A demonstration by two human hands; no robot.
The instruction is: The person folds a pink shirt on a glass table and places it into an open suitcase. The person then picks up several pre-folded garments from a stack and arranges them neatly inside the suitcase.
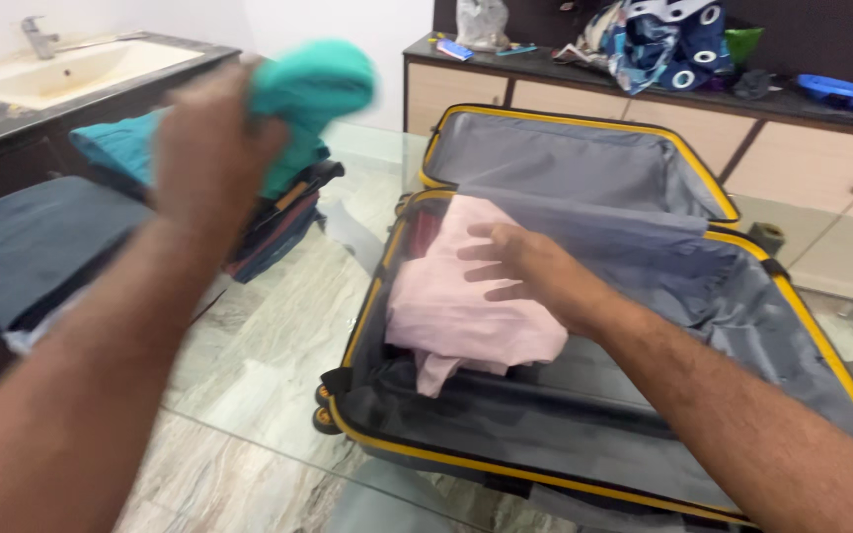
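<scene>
Teal cloth (313, 84) is bunched in the closed fingers of the left hand (211, 148), raised above a clothes stack (278, 222), while the right hand (525, 271) rests open-fingered on a pink garment (456, 316) inside the yellow-trimmed grey suitcase (584, 464).

- I'm in a home, likely a bedroom.
- A washbasin (61, 69) sits beside me.
- Drawers (644, 118) carry household clutter.
- Clothes (278, 212) are stacked near my suitcase (584, 296).

Bright, even daylight fills the room, with soft shadows and pale glare on the glass table (249, 395). The raised left hand (211, 148) and its green cloth (313, 84) are motion-blurred; the far counter (644, 89) is slightly soft.
</scene>
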